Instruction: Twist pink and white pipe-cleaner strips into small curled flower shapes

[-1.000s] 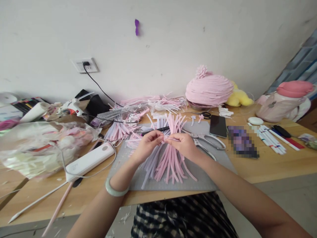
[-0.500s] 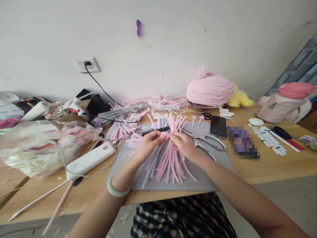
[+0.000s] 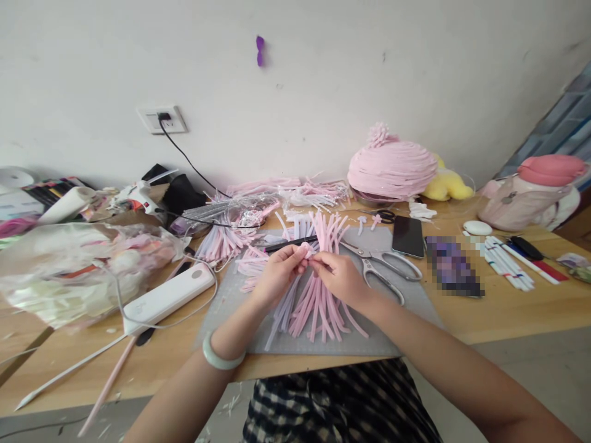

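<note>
While left hand [image 3: 281, 271] pinched pink piece [image 3: 305, 247], right hand [image 3: 344, 277] gripped its near edge, thumbs and fingertips nearly together; piece was above pink strips [image 3: 318, 307] on mat [image 3: 388, 329], scissors [image 3: 367, 255] lay beside right hand.

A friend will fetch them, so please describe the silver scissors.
On the wooden table lies a grey mat. On its right side, past the right hand, lie the silver scissors. Their bare metal loops distinguish them from the black-handled scissors behind.
</note>
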